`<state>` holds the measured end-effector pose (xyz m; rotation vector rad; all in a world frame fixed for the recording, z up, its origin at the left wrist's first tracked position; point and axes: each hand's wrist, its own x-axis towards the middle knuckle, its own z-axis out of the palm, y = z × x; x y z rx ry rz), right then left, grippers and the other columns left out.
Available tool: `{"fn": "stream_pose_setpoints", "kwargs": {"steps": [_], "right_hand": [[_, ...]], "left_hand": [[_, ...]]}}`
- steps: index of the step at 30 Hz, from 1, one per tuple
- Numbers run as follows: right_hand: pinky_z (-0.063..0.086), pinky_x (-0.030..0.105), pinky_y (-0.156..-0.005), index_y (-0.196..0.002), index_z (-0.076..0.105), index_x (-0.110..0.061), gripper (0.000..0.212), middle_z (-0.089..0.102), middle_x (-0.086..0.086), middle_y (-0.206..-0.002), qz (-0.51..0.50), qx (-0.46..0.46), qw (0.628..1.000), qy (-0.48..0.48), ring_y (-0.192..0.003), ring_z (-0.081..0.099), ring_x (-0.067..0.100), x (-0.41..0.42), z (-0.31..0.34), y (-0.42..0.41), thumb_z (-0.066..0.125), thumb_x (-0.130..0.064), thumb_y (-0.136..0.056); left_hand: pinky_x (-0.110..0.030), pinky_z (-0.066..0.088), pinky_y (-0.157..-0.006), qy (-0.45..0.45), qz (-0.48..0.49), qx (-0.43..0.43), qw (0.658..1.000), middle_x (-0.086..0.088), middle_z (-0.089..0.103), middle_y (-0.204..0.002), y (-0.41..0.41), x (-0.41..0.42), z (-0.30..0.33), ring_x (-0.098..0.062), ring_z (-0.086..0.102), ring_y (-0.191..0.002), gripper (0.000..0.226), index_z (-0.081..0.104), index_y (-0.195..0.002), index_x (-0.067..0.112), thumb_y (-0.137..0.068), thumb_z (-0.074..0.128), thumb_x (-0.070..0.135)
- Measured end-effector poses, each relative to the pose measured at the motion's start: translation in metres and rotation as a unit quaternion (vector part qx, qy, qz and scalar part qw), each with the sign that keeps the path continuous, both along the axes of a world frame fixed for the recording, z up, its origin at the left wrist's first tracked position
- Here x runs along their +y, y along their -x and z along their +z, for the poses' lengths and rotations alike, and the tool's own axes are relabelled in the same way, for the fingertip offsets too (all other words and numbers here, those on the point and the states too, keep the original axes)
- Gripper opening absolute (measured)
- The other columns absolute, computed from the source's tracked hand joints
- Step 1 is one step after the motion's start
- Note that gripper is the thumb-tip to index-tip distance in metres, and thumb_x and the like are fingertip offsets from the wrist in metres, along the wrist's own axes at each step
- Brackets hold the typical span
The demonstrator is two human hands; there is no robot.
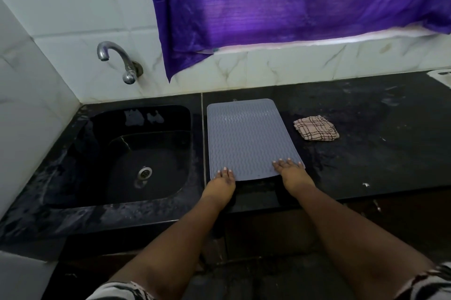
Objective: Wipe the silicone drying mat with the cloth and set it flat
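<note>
The grey silicone drying mat point(246, 138), ribbed with a wavy pattern, lies flat on the black counter point(366, 153) just right of the sink. My left hand point(223, 183) rests its fingertips on the mat's near left corner. My right hand point(291, 171) lies on the near right corner with its fingers spread on top. Neither hand holds the checked beige cloth point(316, 128), which sits folded on the counter to the right of the mat, apart from it.
A black sink point(136, 150) with a drain is set into the counter on the left, under a wall tap point(122, 60). A purple curtain point(292, 6) hangs above the tiled back wall. A white object point(441, 77) shows at the far right edge.
</note>
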<state>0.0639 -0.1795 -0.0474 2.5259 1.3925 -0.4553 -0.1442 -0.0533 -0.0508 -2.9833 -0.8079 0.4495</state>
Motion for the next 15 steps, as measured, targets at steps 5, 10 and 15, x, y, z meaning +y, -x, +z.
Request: {"fn": "stream_pose_setpoints", "kwargs": {"steps": [5,10,15], "right_hand": [[0.002,0.044,-0.122,-0.154,0.004,-0.022,0.073,0.004,0.003,-0.164,0.000,0.004,1.000,0.015,-0.151,0.003,0.027,0.000,0.002,-0.001,0.041,0.001,-0.095],[0.003,0.044,-0.121,-0.154,-0.005,-0.022,0.083,-0.005,0.004,-0.164,-0.002,0.023,0.999,0.023,-0.151,-0.003,0.029,-0.007,-0.004,0.002,0.046,0.002,-0.093],[0.001,0.046,-0.121,-0.153,-0.006,-0.023,0.085,-0.008,0.004,-0.163,-0.047,0.052,0.998,-0.007,-0.150,-0.007,0.029,-0.007,0.004,0.016,0.044,0.006,-0.092]], "left_hand": [[-0.047,0.033,-0.114,0.000,-0.024,0.020,1.000,-0.028,0.002,-0.158,0.005,0.001,0.003,-0.038,0.015,-0.147,0.060,-0.002,-0.150,-0.006,-0.100,0.030,-0.005],[-0.048,0.038,-0.110,-0.017,-0.050,0.032,0.998,-0.028,0.004,-0.158,0.011,-0.004,0.005,-0.038,0.017,-0.147,0.061,-0.001,-0.151,-0.005,-0.100,0.033,-0.005],[-0.043,0.025,-0.116,-0.009,-0.044,-0.004,0.999,-0.019,0.006,-0.161,0.016,-0.001,0.014,-0.033,0.015,-0.148,0.055,0.004,-0.153,0.003,-0.104,0.027,0.011]]}}
